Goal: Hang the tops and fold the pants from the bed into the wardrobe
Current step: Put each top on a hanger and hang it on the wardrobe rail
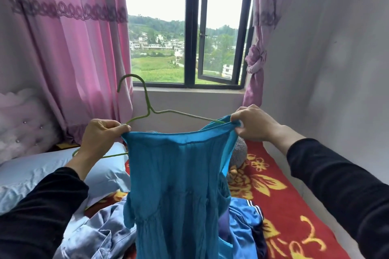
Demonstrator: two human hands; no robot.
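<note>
Blue top (174,185): held up stretched above the bed (284,191), its lower part hanging over the clothes pile (94,235). Left hand (101,139) pinches its left edge, where the wire meets the fingers. Right hand (255,124) grips the right edge. Green wire hanger (149,109): right arm tucked inside the opening, hook tilted left.

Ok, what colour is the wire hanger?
Green; the hanger shows best in the head view.
</note>
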